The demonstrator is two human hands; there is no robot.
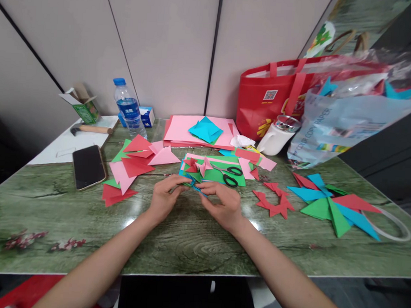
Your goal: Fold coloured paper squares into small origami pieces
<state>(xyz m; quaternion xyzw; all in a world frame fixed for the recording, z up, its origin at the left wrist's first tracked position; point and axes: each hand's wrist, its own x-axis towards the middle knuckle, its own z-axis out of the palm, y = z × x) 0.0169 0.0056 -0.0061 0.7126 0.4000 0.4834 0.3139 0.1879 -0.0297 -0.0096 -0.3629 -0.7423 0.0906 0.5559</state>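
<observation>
Near the middle of the table, my left hand (166, 195) and my right hand (225, 205) pinch a small folded paper piece (195, 187) between their fingertips. Blue and a little green show on it; the fingers cover the rest. Just beyond it lies a folded pink, red and green paper shape (197, 166) on green sheets (218, 174), beside black-handled scissors (231, 175). To the left are loose red, pink and green folded triangles (137, 166). A red zigzag paper ring (273, 200) lies right of my right hand.
A phone (89, 167), hammer (92, 129) and water bottle (129, 110) stand or lie at left. Behind are pink sheets (179, 128), a white mug (276, 137), a red bag (261, 99) and a plastic bag (332, 129). Multicoloured pinwheel paper (328, 203) lies right.
</observation>
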